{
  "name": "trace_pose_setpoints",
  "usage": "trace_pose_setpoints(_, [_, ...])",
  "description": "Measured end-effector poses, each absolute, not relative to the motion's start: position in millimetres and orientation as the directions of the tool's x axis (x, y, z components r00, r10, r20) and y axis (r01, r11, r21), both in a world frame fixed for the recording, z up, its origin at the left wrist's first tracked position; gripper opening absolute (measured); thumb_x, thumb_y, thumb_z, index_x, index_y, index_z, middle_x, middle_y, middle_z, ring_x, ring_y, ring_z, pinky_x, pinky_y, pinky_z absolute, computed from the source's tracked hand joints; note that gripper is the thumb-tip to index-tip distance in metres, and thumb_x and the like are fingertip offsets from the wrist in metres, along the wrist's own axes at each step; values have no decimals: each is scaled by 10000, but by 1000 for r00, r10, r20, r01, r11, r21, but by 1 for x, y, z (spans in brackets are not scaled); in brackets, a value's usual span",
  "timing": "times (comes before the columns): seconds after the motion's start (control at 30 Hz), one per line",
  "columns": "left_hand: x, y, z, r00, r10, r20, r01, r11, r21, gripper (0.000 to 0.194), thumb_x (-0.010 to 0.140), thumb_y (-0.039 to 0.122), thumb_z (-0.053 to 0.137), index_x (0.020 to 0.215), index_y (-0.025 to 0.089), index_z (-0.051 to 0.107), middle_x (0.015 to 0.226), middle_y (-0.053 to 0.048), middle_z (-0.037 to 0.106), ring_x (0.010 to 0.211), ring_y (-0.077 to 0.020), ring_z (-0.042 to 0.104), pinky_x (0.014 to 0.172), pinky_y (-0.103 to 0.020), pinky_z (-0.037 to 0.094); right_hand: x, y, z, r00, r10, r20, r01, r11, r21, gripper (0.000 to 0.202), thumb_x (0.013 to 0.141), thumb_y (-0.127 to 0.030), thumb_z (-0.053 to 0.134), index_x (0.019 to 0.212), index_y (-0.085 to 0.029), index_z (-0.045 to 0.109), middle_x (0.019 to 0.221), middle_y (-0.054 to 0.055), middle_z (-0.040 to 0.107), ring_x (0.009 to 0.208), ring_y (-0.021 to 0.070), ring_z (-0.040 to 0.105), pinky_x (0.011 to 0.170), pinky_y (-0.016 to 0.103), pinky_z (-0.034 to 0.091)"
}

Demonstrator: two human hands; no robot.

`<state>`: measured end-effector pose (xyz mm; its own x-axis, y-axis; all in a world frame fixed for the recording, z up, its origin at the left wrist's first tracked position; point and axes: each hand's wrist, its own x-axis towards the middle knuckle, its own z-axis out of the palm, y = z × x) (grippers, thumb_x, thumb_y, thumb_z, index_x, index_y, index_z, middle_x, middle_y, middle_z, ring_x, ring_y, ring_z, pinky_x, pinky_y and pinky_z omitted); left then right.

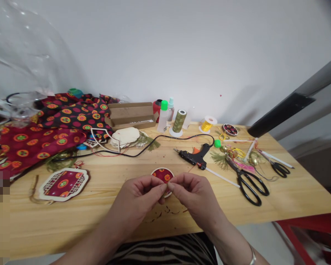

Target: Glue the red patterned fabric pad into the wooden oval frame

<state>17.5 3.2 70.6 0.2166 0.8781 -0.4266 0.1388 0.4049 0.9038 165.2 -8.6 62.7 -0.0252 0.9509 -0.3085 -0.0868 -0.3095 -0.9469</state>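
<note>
My left hand (pixel 143 197) and my right hand (pixel 194 195) meet near the table's front edge, thumbs and forefingers pinched closed against each other. Whatever lies between the fingertips is too small to make out. Right behind them is a small round piece covered in dark red patterned fabric with a pale rim (pixel 162 173), partly hidden by the fingers; I cannot tell whether they touch it. Dark thin scraps (pixel 165 212) lie on the wood below. Beyond the right hand rests a black hot glue gun (pixel 194 156) with a white glue stick (pixel 223 177) in its back.
Black-handled scissors (pixel 249 184) and a smaller pair (pixel 280 169) lie at right. A framed fabric ornament (pixel 64 184) is at left, before piled patterned fabric (pixel 41 141). Behind stand a cardboard box (pixel 132 112), a green thread spool (pixel 179 121) and bottles (pixel 162 119). A black cable (pixel 137 154) crosses the table.
</note>
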Motion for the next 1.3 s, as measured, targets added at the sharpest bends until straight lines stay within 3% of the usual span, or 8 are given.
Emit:
trace_pose_setpoints(0.2, [17, 5, 73, 232, 878, -419, 140, 396, 908, 210, 698, 348, 645, 620, 154, 666, 514, 50, 556, 458, -61, 367, 438, -188, 249, 165, -7, 63, -40, 949, -312, -104, -314, -944, 87, 648, -223, 682, 620, -144, 659, 506, -44, 604, 422, 40, 413, 428, 167, 333])
trace_pose_setpoints(0.7, [14, 5, 68, 282, 888, -363, 124, 341, 932, 209, 742, 324, 635, 614, 160, 654, 544, 36, 566, 522, -87, 430, 500, -199, 310, 168, -4, 59, -84, 929, -361, -180, -371, -911, 166, 616, -277, 730, 623, -133, 649, 465, -68, 516, 381, 18, 287, 362, 173, 176])
trace_pose_setpoints(0.83, [14, 4, 66, 283, 871, -402, 102, 389, 915, 204, 746, 352, 645, 671, 164, 675, 564, 34, 579, 511, -85, 423, 484, -194, 305, 168, -4, 55, -67, 928, -368, -214, -373, -903, 184, 626, -288, 741, 631, -129, 650, 465, -62, 517, 381, 16, 286, 362, 171, 168])
trace_pose_setpoints(0.97, [15, 3, 63, 282, 876, -392, 88, 383, 919, 153, 700, 329, 697, 730, 180, 716, 640, 14, 642, 587, -112, 508, 548, -201, 373, 167, -4, 52, -55, 942, -332, -218, -336, -916, 179, 636, -289, 745, 640, -130, 661, 449, -68, 491, 377, 18, 271, 355, 174, 151])
trace_pose_setpoints(1.13, [16, 4, 64, 243, 895, -374, 127, 353, 927, 153, 707, 321, 693, 656, 179, 720, 565, 27, 602, 554, -103, 484, 528, -196, 359, 166, -5, 53, -55, 942, -332, -200, -336, -920, 192, 645, -305, 741, 644, -129, 665, 456, -59, 510, 380, 24, 291, 357, 175, 174])
trace_pose_setpoints(1.3, [15, 4, 65, 248, 863, -441, -25, 461, 887, 171, 686, 332, 718, 681, 162, 729, 566, 24, 601, 530, -83, 468, 499, -180, 340, 166, -5, 55, -30, 936, -352, -228, -349, -909, 247, 649, -358, 742, 647, -125, 658, 430, -74, 463, 377, 23, 274, 363, 175, 161])
